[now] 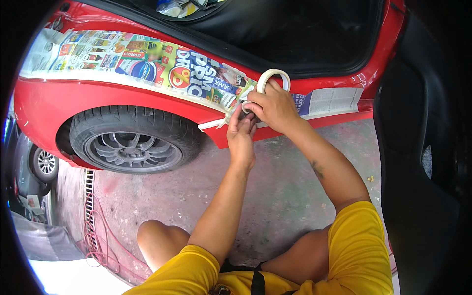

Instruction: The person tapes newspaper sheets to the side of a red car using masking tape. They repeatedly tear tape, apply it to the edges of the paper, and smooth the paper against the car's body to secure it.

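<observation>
A roll of masking tape (286, 77) stands on edge at my right hand (275, 108), whose closed fingers go partly behind and into its ring. My left hand (241, 135) is palm up, fingers curled, meeting my right thumb at a small pale curl (246, 106). Whether that curl is tape I cannot tell. Both hands are at the lower right corner of colourful newspaper (162, 69) covering a red car's fender (108, 91). White tape runs along the newspaper's lower edge, and a loose-looking white strip (210, 125) ends left of my left hand.
Below the fender is a black tyre with a silver spoked wheel (132, 150). Another newspaper piece (334, 102) covers the sill right of my hands. An open black car door (418, 196) borders the right side. A red hose (105, 241) lies by a floor grate (89, 196); a dark car (27, 162) stands far left.
</observation>
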{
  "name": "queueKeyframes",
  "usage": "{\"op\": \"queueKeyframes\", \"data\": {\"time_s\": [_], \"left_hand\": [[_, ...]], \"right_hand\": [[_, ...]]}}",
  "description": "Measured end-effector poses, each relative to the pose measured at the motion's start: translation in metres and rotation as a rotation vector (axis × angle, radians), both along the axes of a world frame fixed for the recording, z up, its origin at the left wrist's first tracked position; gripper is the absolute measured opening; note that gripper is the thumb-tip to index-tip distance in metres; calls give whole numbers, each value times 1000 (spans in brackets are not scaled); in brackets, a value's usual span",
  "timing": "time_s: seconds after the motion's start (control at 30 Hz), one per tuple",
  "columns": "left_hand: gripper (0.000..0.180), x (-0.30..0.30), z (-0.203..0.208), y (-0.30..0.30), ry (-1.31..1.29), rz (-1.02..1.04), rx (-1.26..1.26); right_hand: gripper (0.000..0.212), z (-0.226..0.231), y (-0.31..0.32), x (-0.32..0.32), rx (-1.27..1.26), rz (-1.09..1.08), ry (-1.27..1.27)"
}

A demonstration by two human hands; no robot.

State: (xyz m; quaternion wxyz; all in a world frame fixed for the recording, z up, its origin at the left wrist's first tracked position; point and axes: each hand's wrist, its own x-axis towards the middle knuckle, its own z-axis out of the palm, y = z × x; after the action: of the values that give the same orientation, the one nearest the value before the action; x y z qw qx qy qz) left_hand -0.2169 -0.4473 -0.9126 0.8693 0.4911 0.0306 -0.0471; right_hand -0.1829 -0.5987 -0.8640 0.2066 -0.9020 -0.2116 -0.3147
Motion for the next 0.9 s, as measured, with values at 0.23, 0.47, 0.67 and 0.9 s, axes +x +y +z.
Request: {"op": "queueKeyframes", "data": {"time_s": [0.23, 0.47, 0.67, 0.9], "left_hand": [[54, 1, -1, 1, -7, -4, -8], [43, 0, 1, -4, -3, 33, -21], [34, -2, -6, -11, -134, 104, 171], [56, 0, -1, 0, -307, 151, 545]], "right_hand": [[28, 12, 10, 9, -68, -30, -87], [27, 21, 18, 9, -84, -91, 18], [29, 25, 25, 12, -77, -170, 64], [45, 29, 25, 22, 244, -211, 119]]}}
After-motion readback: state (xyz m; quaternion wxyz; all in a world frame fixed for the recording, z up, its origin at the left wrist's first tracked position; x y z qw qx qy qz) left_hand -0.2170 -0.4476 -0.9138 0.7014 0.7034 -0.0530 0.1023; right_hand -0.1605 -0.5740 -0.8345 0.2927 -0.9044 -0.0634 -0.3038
